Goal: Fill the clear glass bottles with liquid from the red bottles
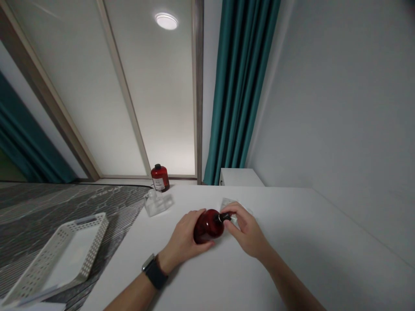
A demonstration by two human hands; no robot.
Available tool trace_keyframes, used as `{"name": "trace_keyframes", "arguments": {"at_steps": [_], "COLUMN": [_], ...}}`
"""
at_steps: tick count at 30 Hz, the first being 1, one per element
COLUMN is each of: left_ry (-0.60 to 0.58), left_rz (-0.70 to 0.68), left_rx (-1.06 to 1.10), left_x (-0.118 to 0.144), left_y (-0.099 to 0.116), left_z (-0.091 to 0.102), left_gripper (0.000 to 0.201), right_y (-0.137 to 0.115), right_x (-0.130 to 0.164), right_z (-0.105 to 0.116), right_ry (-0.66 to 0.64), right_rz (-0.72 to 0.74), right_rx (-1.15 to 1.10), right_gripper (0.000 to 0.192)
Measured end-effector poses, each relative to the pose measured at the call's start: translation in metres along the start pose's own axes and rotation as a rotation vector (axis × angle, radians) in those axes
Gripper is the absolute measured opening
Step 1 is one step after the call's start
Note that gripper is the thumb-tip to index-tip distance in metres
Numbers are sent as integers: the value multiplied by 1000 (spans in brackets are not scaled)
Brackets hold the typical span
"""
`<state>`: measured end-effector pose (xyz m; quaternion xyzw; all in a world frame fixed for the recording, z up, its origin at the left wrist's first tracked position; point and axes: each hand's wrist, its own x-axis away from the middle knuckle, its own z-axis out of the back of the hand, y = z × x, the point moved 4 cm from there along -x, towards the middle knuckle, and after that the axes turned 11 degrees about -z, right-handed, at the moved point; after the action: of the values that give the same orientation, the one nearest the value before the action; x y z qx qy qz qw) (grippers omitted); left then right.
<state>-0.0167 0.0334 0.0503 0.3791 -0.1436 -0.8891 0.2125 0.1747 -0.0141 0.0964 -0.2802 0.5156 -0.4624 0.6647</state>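
Tilted over the white table, a dark red bottle (207, 225) points its neck to the right. Wrapped round its body is my left hand (185, 235), closed, with a black watch on the wrist. My right hand (245, 231) pinches the black cap (224, 217) at the bottle's neck between thumb and fingers. Whether the cap is turned or loose I cannot tell. Behind my right hand lies a clear plastic piece (228, 201), partly covered by the fingers.
A second red bottle (160, 179) with a black cap and pale label stands at the table's far left edge. Beside it lies a clear plastic container (158, 204). A white perforated basket (89, 250) sits lower left, off the white table (207, 280). A white cabinet (241, 177) stands beyond.
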Motion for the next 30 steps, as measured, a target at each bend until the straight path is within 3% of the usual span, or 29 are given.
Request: {"name": "trace_keyframes", "arguments": {"at_steps": [7,10,15,22,27,30], "left_ry": [127,189,173,126,82,69], "left_rz": [150,183,204,202,182,184], "left_rx": [315,398,444,376,348,330], "left_x": [4,5,4,2,3,4], "left_y": [-9,-10,-10,-11,-11,-12], "left_z": [-4,-5,-7,-6,-9,-10], "left_gripper": [76,78,78,73,69,70], "right_y": [18,20,26,70,116,139], "right_x": [-4,-2,0,-11,-10,-7], "right_z": [8,4,13,77,99,106], "right_ry": [22,21,131,398,413,392], "right_rz": [-198,-228,-229,-218,-294,-328], "right_rx": [-528,-587,-303,77,285,351], "right_gripper": [18,23,22,25,21,30]}}
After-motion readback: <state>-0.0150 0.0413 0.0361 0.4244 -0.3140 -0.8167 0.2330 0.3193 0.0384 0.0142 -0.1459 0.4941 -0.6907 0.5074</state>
